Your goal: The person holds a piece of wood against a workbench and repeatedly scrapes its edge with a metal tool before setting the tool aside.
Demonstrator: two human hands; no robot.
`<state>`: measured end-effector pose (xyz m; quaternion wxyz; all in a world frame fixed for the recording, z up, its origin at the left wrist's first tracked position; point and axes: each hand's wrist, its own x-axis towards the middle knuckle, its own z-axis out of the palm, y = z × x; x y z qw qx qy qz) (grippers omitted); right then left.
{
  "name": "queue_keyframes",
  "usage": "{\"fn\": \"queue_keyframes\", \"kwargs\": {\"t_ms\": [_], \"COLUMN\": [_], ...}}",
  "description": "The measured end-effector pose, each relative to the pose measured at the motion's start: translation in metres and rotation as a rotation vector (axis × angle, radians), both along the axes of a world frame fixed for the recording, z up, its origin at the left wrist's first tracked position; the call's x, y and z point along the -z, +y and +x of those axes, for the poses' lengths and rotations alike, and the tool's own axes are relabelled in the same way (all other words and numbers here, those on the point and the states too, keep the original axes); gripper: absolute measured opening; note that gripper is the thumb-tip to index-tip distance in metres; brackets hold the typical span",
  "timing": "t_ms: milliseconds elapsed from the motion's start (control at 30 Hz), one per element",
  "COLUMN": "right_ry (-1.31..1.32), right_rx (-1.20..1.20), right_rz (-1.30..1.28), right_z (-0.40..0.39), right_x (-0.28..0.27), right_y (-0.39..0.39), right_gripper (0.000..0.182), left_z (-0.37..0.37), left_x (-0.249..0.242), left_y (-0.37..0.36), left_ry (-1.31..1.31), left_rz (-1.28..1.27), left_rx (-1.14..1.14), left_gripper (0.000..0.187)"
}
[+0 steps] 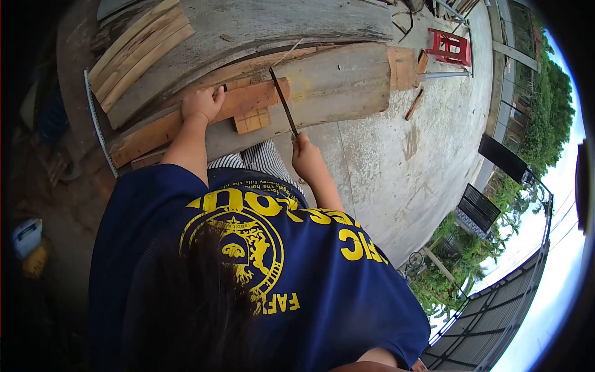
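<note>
My left hand presses flat on a reddish-brown wooden board that lies across a wide grey plank. A small square wood block sits just under the board's near edge. My right hand grips the near end of a long thin dark tool. The tool slants up and away, and its far tip rests on the board. I cannot tell what kind of tool it is. My blue shirt with yellow print fills the lower part of the view.
Several stacked planks lie at the far left, with a thin metal strip along their edge. A red plastic stool stands at the back right. Concrete floor spreads to the right. A blue-and-white container sits at the left.
</note>
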<state>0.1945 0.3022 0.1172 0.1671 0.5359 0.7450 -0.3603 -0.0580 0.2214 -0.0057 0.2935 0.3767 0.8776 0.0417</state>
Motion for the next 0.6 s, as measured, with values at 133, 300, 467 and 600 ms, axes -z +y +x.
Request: {"fn": "queue_keyframes", "kwargs": {"t_ms": [133,300,467,600], "right_ry": [0.019,0.048,-0.053,0.049], "right_rx": [0.02,0.044,-0.027,0.045], "right_rz": [0.016,0.038,-0.015,0.064], "right_z": [-0.002,-0.018,0.02,-0.002], "right_x": [0.012,0.033,-0.01,0.026], "right_y": [-0.001,0.002,-0.007,-0.001], "right_gripper": [0.012,0.016,0.015,0.013], "left_z": [0.003,0.002,0.005,0.004], "left_x": [0.002,0.008,0.008,0.011], "left_y": [-0.001,-0.004,-0.003,-0.002], "left_ry": [0.019,0.028,0.027,0.046], "left_rz": [0.007,0.018,0.014,0.006], "left_rx": [0.002,-0.004,0.012,0.006], "left_gripper": [0.048,0.047,0.047,0.047]}}
